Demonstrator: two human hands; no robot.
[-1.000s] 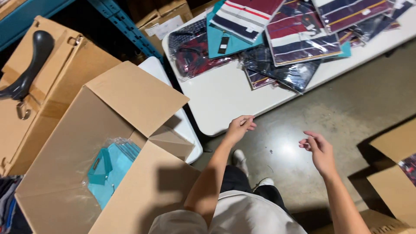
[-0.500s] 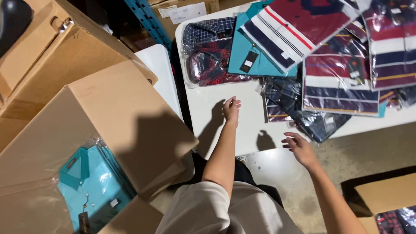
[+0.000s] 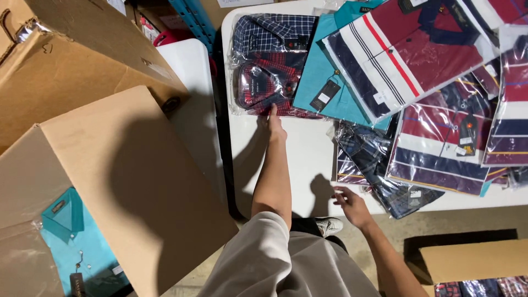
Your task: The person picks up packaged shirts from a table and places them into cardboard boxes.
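Your left hand [image 3: 276, 125] is stretched up the middle of the frame, fingers [image 3: 272, 111] straight and close together, tips touching the lower edge of the bagged red plaid shirt [image 3: 270, 88]. Nothing is gripped; the hand lies flat on the white desk [image 3: 297, 159], likely so it can slide under the bag or drag it back toward you.

That plaid shirt sits upper centre, overlapping a bagged navy check shirt [image 3: 269, 34] above it and tucked partly under a bagged teal polo [image 3: 324, 82] on its right. So the free edge is the bottom one, right at your fingertips.

Your right hand [image 3: 352, 206] is lower, right of centre, at the near edge of the desk. Fingers are loosely spread and half curled, holding nothing, tips just beside the bagged dark plaid shirt [image 3: 379, 165] that hangs a little over the edge. Whether they actually touch the plastic, I cannot tell.

Striped maroon and navy polos [image 3: 407, 55] in bags are fanned in overlapping stacks across the upper right, loosely stacked rather than squared up.

A large open cardboard box [image 3: 126, 181] fills the left side, flap raised toward you, with a bagged teal shirt [image 3: 77, 247] lying inside at lower left. Another box [image 3: 473, 264] shows at lower right with more bagged shirts in it.
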